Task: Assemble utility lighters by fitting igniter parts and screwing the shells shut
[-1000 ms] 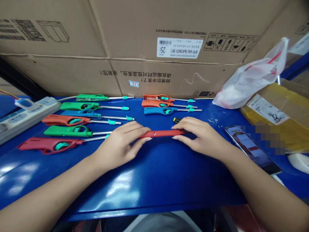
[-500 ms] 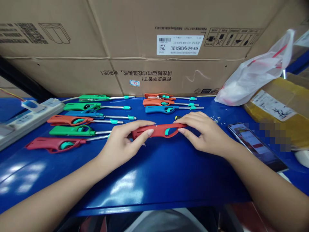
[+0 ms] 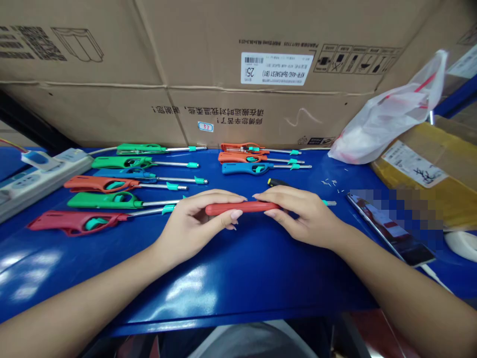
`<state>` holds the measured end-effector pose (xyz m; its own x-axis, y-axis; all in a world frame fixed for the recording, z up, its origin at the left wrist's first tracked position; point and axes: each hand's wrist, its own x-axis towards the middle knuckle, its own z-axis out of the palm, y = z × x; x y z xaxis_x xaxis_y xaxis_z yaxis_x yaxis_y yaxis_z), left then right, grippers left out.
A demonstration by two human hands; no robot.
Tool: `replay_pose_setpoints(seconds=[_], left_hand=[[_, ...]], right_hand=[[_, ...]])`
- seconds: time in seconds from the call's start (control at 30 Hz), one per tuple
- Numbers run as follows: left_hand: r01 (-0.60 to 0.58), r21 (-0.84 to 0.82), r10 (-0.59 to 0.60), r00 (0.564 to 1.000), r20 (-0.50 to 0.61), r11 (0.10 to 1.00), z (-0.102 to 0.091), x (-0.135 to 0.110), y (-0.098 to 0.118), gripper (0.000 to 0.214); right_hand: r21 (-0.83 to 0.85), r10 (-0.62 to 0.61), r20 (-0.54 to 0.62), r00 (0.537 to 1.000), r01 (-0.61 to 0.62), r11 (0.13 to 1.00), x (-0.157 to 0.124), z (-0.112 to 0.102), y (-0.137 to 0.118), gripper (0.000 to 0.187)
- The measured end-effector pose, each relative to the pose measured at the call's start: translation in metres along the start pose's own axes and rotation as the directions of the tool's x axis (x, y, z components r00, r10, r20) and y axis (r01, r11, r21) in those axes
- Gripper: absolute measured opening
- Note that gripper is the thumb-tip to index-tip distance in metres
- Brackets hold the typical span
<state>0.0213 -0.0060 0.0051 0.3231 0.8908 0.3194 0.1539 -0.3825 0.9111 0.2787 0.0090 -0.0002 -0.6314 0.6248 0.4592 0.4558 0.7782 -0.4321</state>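
Between both hands a red gas lighter (image 3: 249, 207) is held level above the table, its narrow edge turned up toward me. My left hand (image 3: 197, 214) pinches its left end between thumb and fingers. My right hand (image 3: 303, 211) grips the right end, and that hand hides most of the lighter's barrel; a teal and metal tip shows past it. Just behind my right hand lies a black and yellow screwdriver handle (image 3: 278, 182), partly covered. To the left, another red lighter (image 3: 76, 222) and a green lighter (image 3: 102, 200) lie with their barrels pointing right.
Several more lighters lie in two groups at the back, among them a blue lighter (image 3: 242, 168). Small screws (image 3: 330, 183) are scattered near a phone (image 3: 391, 228). A power strip (image 3: 40, 174) is at left, a plastic bag (image 3: 387, 119) at right, a large carton (image 3: 208, 59) behind.
The red lighter has been rolled in both hands: its broad side with the trigger opening faced me before, and its narrow edge does now. The view has shifted slightly.
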Motion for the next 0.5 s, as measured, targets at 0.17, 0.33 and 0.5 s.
replay_pose_setpoints(seconds=[0.17, 0.33, 0.5], left_hand=[[-0.151, 0.126, 0.145, 0.988, 0.059, 0.98, 0.001, -0.0037, -0.0024, 0.019], [-0.089, 0.084, 0.084, 0.994, 0.063, 0.992, 0.0052, -0.0048, -0.0023, 0.021], [-0.001, -0.043, 0.004, 0.998, 0.059, 0.999, 0.0037, -0.0042, 0.0016, 0.026]], right_hand=[[0.038, -0.043, 0.045, 0.998, 0.041, 0.998, -0.0002, 0.0048, -0.0069, 0.029], [0.087, -0.026, -0.005, 1.0, 0.026, 0.996, -0.0003, 0.0079, -0.0095, 0.023], [0.182, 0.051, -0.008, 0.999, -0.049, 0.982, 0.0017, 0.0061, -0.0097, 0.022]])
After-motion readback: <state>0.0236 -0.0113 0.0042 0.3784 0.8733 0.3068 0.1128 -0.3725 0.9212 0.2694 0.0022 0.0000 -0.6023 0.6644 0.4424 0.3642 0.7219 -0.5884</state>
